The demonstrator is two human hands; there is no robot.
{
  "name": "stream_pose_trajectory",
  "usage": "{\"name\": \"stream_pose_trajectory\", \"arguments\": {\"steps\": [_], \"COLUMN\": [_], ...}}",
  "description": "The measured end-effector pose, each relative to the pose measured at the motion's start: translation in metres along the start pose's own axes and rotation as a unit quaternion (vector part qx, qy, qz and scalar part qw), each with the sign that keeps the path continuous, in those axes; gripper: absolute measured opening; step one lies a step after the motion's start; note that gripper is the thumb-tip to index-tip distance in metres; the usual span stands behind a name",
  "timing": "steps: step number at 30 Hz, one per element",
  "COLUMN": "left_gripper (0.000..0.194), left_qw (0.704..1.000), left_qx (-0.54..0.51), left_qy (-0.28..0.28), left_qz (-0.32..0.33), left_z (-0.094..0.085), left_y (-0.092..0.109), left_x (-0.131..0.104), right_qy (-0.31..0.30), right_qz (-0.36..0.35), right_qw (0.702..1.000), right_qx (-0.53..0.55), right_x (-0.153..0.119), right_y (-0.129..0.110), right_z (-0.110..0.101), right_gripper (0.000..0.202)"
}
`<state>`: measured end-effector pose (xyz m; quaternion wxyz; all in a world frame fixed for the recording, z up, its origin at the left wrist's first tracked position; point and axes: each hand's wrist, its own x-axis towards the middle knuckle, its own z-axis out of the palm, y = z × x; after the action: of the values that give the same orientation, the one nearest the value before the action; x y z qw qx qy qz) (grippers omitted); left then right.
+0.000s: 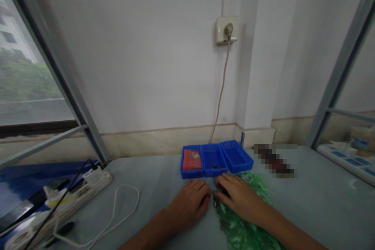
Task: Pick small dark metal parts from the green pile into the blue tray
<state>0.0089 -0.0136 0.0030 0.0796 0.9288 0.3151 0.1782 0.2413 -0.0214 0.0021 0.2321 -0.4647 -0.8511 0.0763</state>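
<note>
My left hand (pixel 190 200) rests palm down on the grey table, its fingers curled together and the thumb tucked in. Anything under its fingertips is hidden. My right hand (pixel 240 196) lies over the edge of a crumpled green plastic bag (pixel 246 231), thumb and forefinger apart with nothing visible between them. Small metallic bits show at the bag's left edge, too blurred to name. Just beyond both hands stand three joined blue trays (pixel 211 174). A red flat piece (pixel 191 162) with a small clear packet lies in the left tray; a few small dark parts (pixel 217 166) lie in the middle one.
A white power strip (pixel 73 199) with plugs and a white cable (pixel 115 203) lies at the left. A pixelated dark object (pixel 275 161) lies right of the trays. A wall socket (pixel 227 30) with a hanging cord is behind; metal frame posts (pixel 336 74) stand on both sides.
</note>
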Motion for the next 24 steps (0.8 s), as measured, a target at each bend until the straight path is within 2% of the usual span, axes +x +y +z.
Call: {"name": "stream_pose_trajectory", "arguments": {"steps": [6,16,24], "left_gripper": [0.015,0.021,0.019], "left_qw": [1.000,1.000,1.000], "left_qx": [0.003,0.004,0.002], "left_qy": [-0.005,-0.011,-0.008], "left_qz": [-0.012,-0.006,-0.015], "left_z": [0.0014,0.0016,0.0020], "left_y": [-0.0005,-0.0026,-0.0011], "left_x": [-0.0006,-0.0017,-0.0007], "right_qy": [-0.028,-0.026,-0.031], "right_qz": [0.018,0.014,0.016], "right_qw": [0.999,0.998,0.998], "right_qx": [0.031,0.046,0.044], "right_x": [0.0004,-0.0001,0.0013], "right_y": [0.0011,0.0059,0.0062], "right_z": [-0.0009,-0.0004,0.0013], "right_gripper": [0.005,0.013,0.010]}}
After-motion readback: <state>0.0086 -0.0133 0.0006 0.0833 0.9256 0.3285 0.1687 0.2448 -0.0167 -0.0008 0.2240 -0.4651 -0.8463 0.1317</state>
